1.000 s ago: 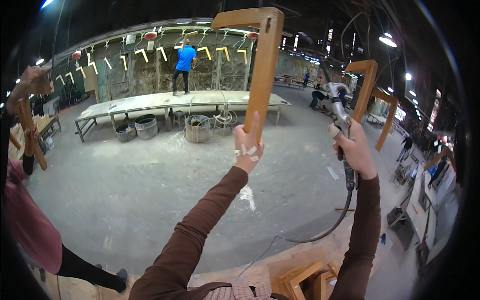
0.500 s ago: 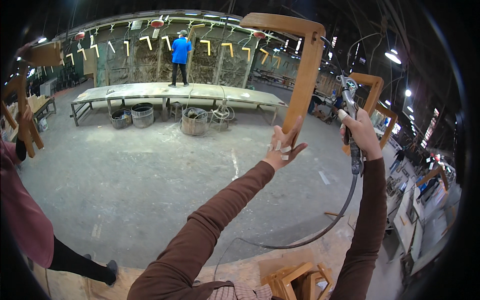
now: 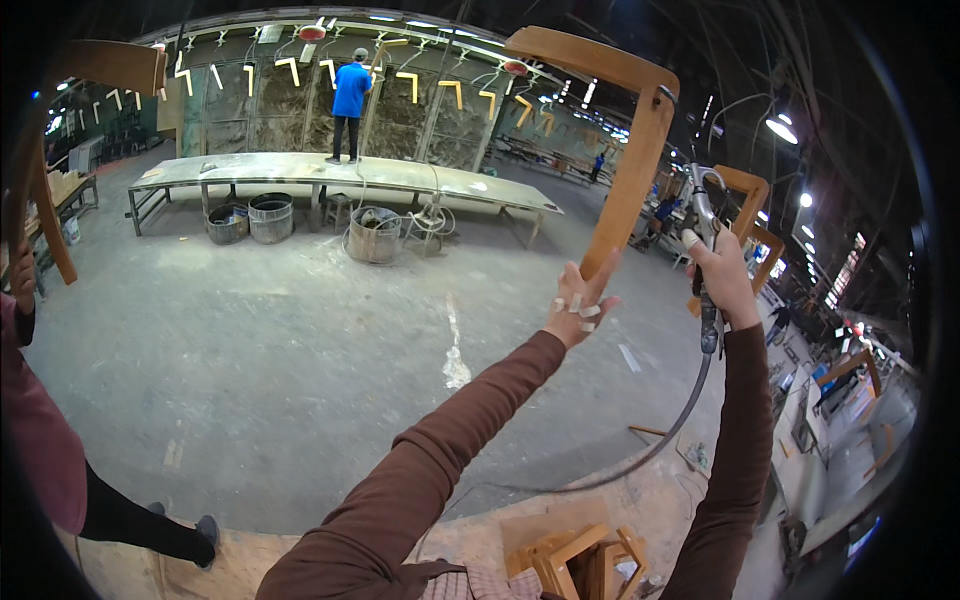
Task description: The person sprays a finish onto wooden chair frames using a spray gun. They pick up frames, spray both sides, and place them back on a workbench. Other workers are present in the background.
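Swinging rightward since before: wooden frame (image 3: 625,150) between both hands.

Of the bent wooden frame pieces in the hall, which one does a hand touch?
The large L-shaped piece in front, raised overhead: the left hand steadies its lower end. The others hang far back on the wall, untouched.
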Motion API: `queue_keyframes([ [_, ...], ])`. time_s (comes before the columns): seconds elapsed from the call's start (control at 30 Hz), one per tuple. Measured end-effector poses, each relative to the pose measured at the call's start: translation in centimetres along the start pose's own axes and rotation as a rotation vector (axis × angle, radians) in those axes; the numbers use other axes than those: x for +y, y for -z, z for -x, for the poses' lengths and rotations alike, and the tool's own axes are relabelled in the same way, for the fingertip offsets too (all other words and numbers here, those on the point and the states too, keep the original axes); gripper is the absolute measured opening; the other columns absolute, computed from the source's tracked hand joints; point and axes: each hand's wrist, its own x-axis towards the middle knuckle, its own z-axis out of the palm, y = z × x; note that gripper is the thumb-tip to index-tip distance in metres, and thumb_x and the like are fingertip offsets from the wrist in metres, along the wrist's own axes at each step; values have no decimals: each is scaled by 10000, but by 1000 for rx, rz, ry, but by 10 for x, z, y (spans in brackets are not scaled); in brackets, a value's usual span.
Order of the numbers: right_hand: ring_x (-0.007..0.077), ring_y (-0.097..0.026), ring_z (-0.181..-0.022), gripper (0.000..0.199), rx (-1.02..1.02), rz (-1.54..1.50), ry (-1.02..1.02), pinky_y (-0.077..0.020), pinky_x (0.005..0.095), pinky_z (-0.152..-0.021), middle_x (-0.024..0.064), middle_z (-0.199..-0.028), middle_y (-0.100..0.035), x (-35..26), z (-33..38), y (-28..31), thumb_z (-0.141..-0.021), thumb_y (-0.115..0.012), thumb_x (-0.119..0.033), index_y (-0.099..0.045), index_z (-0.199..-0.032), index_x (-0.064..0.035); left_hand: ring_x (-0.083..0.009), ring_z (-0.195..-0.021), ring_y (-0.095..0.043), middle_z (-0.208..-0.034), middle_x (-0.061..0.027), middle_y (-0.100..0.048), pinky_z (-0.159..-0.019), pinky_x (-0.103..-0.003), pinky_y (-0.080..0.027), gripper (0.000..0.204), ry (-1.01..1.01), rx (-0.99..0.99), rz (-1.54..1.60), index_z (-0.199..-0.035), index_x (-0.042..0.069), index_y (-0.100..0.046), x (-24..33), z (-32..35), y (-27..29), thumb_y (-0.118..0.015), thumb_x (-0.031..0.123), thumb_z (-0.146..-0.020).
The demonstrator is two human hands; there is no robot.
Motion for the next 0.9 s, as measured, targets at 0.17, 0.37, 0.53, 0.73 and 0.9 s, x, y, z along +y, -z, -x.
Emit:
queue_keyframes([
  [0.17, 97, -505, -512, 238, -96, -28, -64, -412, 271, -474, 5, -613, -489, 37, 47, 8, -876, -595, -233, -489, -891, -20, -430, -891, -470, -1032, -251, -440, -792, -497, -409, 896, 26, 16, 284, -1485, 217, -89, -41, -8, -9, -670, 164, -805],
  [0.37, 93, -525, -561, 262, -416, -238, -388, -434, 258, -512, -7, -663, -528, 84, 160, -50, -866, -613, -214, -515, -1008, -18, -409, -1126, -454, -1241, -261, -431, -960, -454, -361, 942, 61, 53, 579, -1461, 59, -91, -86, -20, -13, -718, 148, -763],
  [0.53, 119, -563, -606, 255, -536, -382, -580, -461, 280, -540, 23, -668, -539, 120, 223, -97, -882, -606, -197, -504, -991, 10, -234, -1167, -438, -1257, -121, -443, -995, -354, -348, 822, 278, -266, 855, -1396, 58, -205, -109, -27, -2, -719, 140, -760],
  [0.73, 135, -600, -675, 182, -626, -766, -662, -488, 291, -586, 64, -733, -583, 159, 269, -144, -900, -575, -113, -489, -986, 23, -190, -1019, -492, -1101, -86, -492, -889, -329, -412, 740, 288, -285, 1006, -1314, 50, -316, -96, -24, -3, -752, 225, -742],
  [0.9, 120, -592, -692, 337, -604, -555, -646, -477, 295, -610, 41, -758, -606, 173, 297, -166, -886, -613, -273, -504, -1052, 0, -221, -910, -502, -987, -111, -511, -806, -368, -428, 606, 203, -93, 642, -1154, 14, -470, -83, -18, -17, -779, 301, -720],
])
